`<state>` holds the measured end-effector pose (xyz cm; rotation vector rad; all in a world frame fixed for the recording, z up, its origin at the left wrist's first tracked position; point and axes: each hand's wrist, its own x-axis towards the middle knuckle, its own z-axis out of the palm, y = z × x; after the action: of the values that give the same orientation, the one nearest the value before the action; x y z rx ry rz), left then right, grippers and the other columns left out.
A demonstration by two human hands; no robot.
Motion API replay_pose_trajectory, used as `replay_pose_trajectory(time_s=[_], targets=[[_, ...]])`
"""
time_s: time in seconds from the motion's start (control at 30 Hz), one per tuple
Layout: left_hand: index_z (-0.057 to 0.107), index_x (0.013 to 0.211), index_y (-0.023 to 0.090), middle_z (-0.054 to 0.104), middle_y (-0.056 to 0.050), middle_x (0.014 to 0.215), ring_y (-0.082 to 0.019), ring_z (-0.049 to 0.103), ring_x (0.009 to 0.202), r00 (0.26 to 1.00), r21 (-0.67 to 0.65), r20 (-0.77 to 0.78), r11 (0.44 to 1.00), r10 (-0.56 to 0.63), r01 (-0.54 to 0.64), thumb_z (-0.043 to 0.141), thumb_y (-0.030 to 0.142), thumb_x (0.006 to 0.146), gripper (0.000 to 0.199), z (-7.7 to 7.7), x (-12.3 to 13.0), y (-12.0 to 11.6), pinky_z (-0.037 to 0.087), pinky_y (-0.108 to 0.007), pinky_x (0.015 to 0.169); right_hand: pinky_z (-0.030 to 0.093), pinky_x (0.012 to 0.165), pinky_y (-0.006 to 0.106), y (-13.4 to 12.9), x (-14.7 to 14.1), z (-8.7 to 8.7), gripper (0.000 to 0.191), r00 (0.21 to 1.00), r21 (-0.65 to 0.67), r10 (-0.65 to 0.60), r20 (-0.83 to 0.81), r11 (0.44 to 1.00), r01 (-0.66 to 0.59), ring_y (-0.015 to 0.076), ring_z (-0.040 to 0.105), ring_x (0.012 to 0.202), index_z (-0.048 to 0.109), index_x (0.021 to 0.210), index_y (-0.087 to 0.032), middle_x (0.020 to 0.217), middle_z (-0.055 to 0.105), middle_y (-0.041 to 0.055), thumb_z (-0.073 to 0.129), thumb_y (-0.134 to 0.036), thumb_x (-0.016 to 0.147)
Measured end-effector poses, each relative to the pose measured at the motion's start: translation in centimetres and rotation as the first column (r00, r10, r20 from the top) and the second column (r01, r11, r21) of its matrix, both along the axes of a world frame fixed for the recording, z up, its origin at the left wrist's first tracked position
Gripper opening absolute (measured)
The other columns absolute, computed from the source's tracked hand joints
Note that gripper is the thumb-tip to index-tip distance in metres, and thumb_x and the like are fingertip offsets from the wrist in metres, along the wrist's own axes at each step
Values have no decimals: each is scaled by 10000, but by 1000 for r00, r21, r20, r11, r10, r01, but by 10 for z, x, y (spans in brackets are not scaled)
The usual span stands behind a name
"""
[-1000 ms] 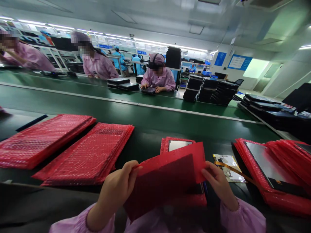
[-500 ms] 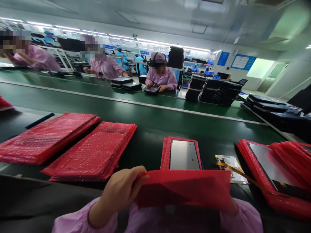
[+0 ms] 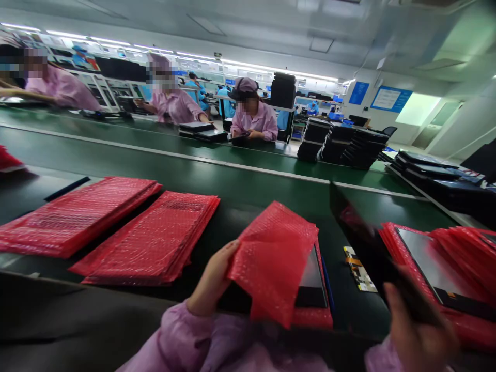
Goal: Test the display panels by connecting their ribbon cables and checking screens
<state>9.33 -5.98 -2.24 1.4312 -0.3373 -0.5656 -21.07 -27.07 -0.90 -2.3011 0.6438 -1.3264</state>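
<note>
My left hand (image 3: 213, 279) grips the edge of an opened-out red bubble wrap bag (image 3: 273, 253), raised in front of me. Partly covered by the bag, a grey-backed screen panel (image 3: 314, 271) lies on red bubble wrap on the bench. On the other side, my right hand (image 3: 413, 330) holds a thin dark flat panel (image 3: 368, 248) tilted steeply, thumb on its near face; motion blurs it. Between the panel and the bag lies a small flat part with a yellow edge and an orange strip (image 3: 359, 269).
Two stacks of red bubble wrap bags (image 3: 155, 237) lie at left. At right, more bubble wrap carries a screen panel (image 3: 426, 263). Across the green bench (image 3: 248, 181) sit several co-workers in pink. Piles of black devices (image 3: 315, 139) stand on the far side.
The dark panel is now out of the red bag, held apart on the right by my right hand. The bag has swung left and hangs from my left hand.
</note>
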Motion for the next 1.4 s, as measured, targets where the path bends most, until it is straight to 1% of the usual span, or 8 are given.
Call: replay_pose_trajectory(time_s=[0.17, 0.5, 0.6, 0.7, 0.83, 1.07, 1.23, 1.4], targets=[[495, 1259, 99, 717, -90, 859, -236, 681, 745, 979, -13, -141, 989, -149, 148, 693, 454, 673, 713, -42, -55, -20, 533, -345, 686, 517, 989, 358, 41, 72, 3, 648, 890, -404, 248, -383, 821, -403, 218, 534, 1242, 290, 1481, -251, 1405, 522, 51, 299, 6, 887], [173, 1445, 125, 633, -26, 768, -164, 604, 557, 934, 90, -133, 934, -333, 346, 624, 389, 744, 875, -58, -71, 1, 416, -235, 444, 438, 1069, 483, 68, 114, -52, 570, 633, -140, 384, -672, 774, -618, 293, 420, 1332, 416, 1408, -121, 1439, 470, 139, 595, -268, 887], [106, 1465, 135, 652, -65, 852, -175, 616, 517, 918, 154, -132, 908, -373, 391, 582, 470, 760, 914, -55, -70, 8, 398, -243, 393, 377, 1097, 534, 61, 93, -58, 586, 684, 8, 520, -512, 799, -602, 304, 374, 1361, 394, 1429, -183, 1472, 431, 126, 570, -379, 906], [196, 1454, 103, 644, -27, 753, -158, 584, 521, 909, 297, -17, 866, -417, 403, 545, 469, 781, 842, -52, -67, 18, 401, -245, 455, 510, 973, 459, 45, 69, -69, 411, 923, 384, 383, 42, 846, -369, 273, 586, 1160, 546, 1300, -248, 1272, 626, 108, 577, -364, 907], [404, 1365, 101, 576, 30, 603, -160, 522, 511, 858, 540, 150, 767, -492, 345, 461, 482, 826, 663, -43, -54, 23, 366, -253, 496, 542, 516, 218, -1, 44, -75, 258, 831, 749, -205, 516, 579, -323, 118, 606, 580, 637, 999, -240, 743, 654, -19, 702, -367, 785], [572, 1043, 112, 616, -8, 664, -166, 565, 499, 826, 680, 347, 726, -443, 104, 463, 373, 866, 333, -21, -10, -32, 399, -270, 549, 369, 353, 126, -56, 28, -45, 275, 790, 763, -222, 572, 499, -411, 29, 375, 400, 608, 733, -180, 579, 512, -66, 761, -394, 654], [581, 705, 161, 592, -7, 565, -170, 564, 475, 817, 724, 330, 682, -473, 103, 570, 320, 830, 203, -24, 7, -62, 359, -262, 504, 343, 316, 123, -27, 47, -30, 260, 843, 753, -122, 524, 528, -392, 57, 424, 371, 643, 884, -182, 494, 532, -70, 761, -362, 737], [592, 756, 168, 678, -42, 705, -179, 633, 614, 813, 709, 356, 700, -461, 86, 482, 280, 894, 209, -28, -3, -56, 405, -253, 566, 457, 368, 195, 4, 70, -31, 287, 940, 776, 133, 314, 535, -335, 123, 596, 435, 641, 944, -191, 704, 710, 29, 721, -416, 786]])
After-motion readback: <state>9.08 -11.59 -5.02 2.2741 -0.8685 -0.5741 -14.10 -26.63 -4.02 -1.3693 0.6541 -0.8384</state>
